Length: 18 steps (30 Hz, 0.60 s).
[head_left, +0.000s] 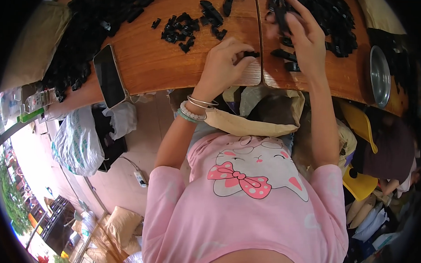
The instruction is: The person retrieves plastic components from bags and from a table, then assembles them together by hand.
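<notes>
A small black plastic part is pinched in the grip of the left hand, between thumb and fingers, at the near edge of the wooden counter, just beside the seam. A longer black plastic piece is grasped by the right hand, raised in front of the right-hand heap; its details are blurred. Small black clips are scattered left of the seam. Near the larger left-hand heap, a smartphone is laid; a metal bowl is set at far right.
</notes>
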Tool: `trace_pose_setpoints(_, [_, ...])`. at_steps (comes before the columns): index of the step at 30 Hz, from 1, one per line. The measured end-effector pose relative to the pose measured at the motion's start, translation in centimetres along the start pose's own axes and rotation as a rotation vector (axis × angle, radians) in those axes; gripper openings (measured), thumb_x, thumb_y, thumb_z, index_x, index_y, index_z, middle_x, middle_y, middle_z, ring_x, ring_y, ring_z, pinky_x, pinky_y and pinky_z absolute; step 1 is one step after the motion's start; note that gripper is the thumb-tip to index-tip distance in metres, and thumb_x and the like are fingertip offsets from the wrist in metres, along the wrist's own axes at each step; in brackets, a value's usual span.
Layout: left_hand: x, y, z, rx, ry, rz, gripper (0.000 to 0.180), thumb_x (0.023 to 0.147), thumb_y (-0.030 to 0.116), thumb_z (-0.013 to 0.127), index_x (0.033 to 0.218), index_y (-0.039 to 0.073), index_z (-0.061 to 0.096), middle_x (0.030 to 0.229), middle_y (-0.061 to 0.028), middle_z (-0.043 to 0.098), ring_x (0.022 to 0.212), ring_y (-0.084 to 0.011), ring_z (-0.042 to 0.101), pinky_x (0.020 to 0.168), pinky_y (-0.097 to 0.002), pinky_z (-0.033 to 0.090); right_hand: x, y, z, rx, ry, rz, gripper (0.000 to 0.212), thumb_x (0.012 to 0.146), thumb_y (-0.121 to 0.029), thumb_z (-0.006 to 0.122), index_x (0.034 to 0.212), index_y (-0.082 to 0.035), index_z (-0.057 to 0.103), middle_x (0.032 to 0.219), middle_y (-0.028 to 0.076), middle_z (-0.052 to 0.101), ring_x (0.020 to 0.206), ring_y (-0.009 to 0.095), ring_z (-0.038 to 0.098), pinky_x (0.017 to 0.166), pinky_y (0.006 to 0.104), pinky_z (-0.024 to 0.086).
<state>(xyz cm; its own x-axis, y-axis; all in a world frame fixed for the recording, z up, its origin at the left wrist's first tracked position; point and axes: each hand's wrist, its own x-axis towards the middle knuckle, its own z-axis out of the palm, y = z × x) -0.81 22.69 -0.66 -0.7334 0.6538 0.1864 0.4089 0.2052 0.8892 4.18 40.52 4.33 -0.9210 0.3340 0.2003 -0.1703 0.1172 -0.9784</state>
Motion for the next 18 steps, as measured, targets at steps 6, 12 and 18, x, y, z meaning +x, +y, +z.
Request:
trace_pose_setpoints(6, [0.1, -0.4, -0.4, -0.029, -0.062, 0.021, 0.027, 0.073, 0.004, 0.071, 0.099, 0.002, 0.067, 0.069, -0.0017, 0.046, 0.055, -0.0085, 0.038, 0.053, -0.0228, 0.036, -3.6, 0.8, -1.5, 0.159, -0.185, 0.237, 0.032, 0.091, -0.009, 0.053, 0.122, -0.004, 0.056, 0.094, 0.006, 0.063, 0.074, 0.013, 0.055, 0.066, 0.0277, 0.047])
trace_pose_setpoints(12, [-0.1, -0.7, -0.3, 0.036, -0.050, 0.049, 0.028, 0.074, 0.005, 0.071, 0.102, 0.003, 0.067, 0.069, -0.0026, 0.047, 0.056, -0.0092, 0.040, 0.053, -0.0241, 0.037, -4.8, 0.6, -0.8, -0.735, -0.261, -0.042, 0.031, 0.082, -0.021, 0.065, 0.106, -0.002, 0.062, 0.089, 0.015, 0.060, 0.081, 0.036, 0.057, 0.070, 0.0385, 0.047])
trace_pose_setpoints(18, [0.2, -0.2, -0.5, 0.020, -0.120, -0.016, 0.025, 0.077, 0.010, 0.067, 0.101, 0.002, 0.066, 0.074, -0.0102, 0.054, 0.060, -0.0211, 0.053, 0.058, -0.0320, 0.044, -3.9, -0.3, -1.2, -0.836, -0.394, -0.058, 0.028, 0.083, -0.018, 0.062, 0.105, -0.001, 0.062, 0.091, 0.015, 0.062, 0.084, 0.037, 0.057, 0.072, 0.0413, 0.046])
